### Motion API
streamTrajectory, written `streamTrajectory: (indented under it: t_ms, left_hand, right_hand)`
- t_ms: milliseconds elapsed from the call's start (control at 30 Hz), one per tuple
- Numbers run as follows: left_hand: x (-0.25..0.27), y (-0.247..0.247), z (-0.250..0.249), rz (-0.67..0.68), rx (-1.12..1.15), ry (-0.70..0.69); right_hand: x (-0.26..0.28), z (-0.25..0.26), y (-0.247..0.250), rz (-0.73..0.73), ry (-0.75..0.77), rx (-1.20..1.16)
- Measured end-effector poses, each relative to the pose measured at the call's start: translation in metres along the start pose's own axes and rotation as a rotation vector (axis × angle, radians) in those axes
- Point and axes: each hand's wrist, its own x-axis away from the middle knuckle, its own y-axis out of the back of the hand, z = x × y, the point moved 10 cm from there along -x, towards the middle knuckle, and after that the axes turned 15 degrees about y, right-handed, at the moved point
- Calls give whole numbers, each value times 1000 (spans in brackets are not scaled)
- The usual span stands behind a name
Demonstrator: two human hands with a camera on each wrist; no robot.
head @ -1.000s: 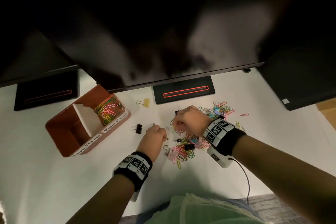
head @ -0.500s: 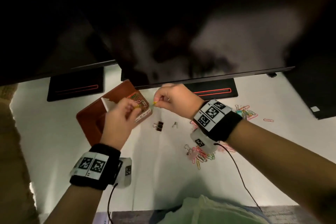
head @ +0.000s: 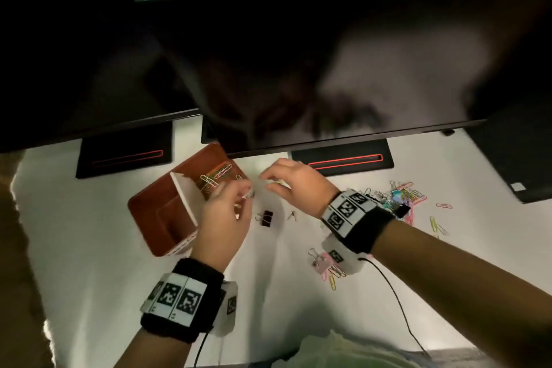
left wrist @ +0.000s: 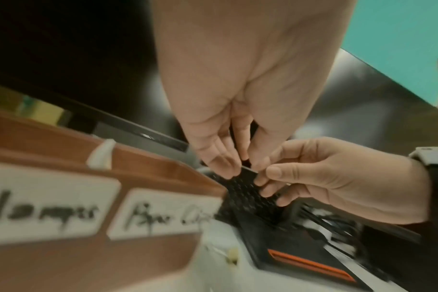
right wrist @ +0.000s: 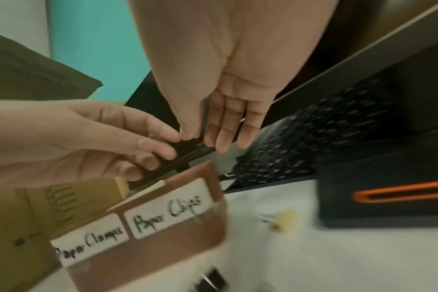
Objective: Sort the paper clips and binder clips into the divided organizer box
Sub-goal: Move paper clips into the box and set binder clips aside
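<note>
The brown divided organizer box (head: 155, 212) sits left of centre, labelled "Paper Clamps" (right wrist: 90, 245) and "Paper Clips" (right wrist: 168, 211). Coloured paper clips (head: 216, 178) lie in its far compartment; the near one looks bare. My left hand (head: 243, 193) and right hand (head: 268, 182) hover fingertip to fingertip over the box's right corner. In the wrist views the left hand (left wrist: 240, 166) and the right hand (right wrist: 200, 138) have loose, nearly straight fingers, and I see nothing held. A black binder clip (head: 266, 218) lies on the table just below them.
A mixed pile of clips (head: 397, 197) lies right of my right wrist, with a pink binder clip (head: 321, 263) and stray paper clips (head: 436, 224) nearby. A yellow binder clip (right wrist: 285, 219) sits beside the box. Monitors overhang the back of the white table (head: 89, 278), on black stands (head: 343, 158).
Both hands left the clip pile and rose to the box's paper clip side. The yellowish clip pinched between them half a second ago is no longer visible, and the fingers have loosened.
</note>
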Motion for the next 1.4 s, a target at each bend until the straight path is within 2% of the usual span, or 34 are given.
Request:
streamTrajectory:
  t_ms: [67,133,233,367,500,667,800,933,1033,1200,1333,1400]
  left_hand:
    - [8,-38,-10,123,1,-18]
    - [13,-79,-18,241,-40,-9]
    - [13,-134,-31,353,-165,-40]
    - [-6,-186,-38,414,-337,-60]
    - [-24,-214,-32,493,-395,-35]
    - [-28,-209,-33,435,-351,-49]
    - [-28,-184,-34,336,-231,24]
    - [-29,-153,-26,182,-98,105]
    - [-29,-142,-16,118,-74,132]
    - [-22,-144,-6,101,-161,148]
    - [-10,-139,-16,48,-232,86]
    - [-1,-145,-20,109,-222,71]
  right_hand:
    - [42,-33,20,-2,-70,114]
    - [85,-69,36,66,-215,215]
    - [129,-103,49,151,-354,248]
    - [142,-119,38,286,-383,210]
    - [139,-122,23,386,-371,209]
    - [137,-120,14,345,-318,212]
    - [142,-122,14,319,-283,119]
    - [144,-119,34,215,-209,23]
    - [150,-118,55,104,-183,-54]
    - [170,-138,75,60,-349,-195]
    - [179,-156,80,99,-416,-56]
    - [181,-159,79,142,-400,39]
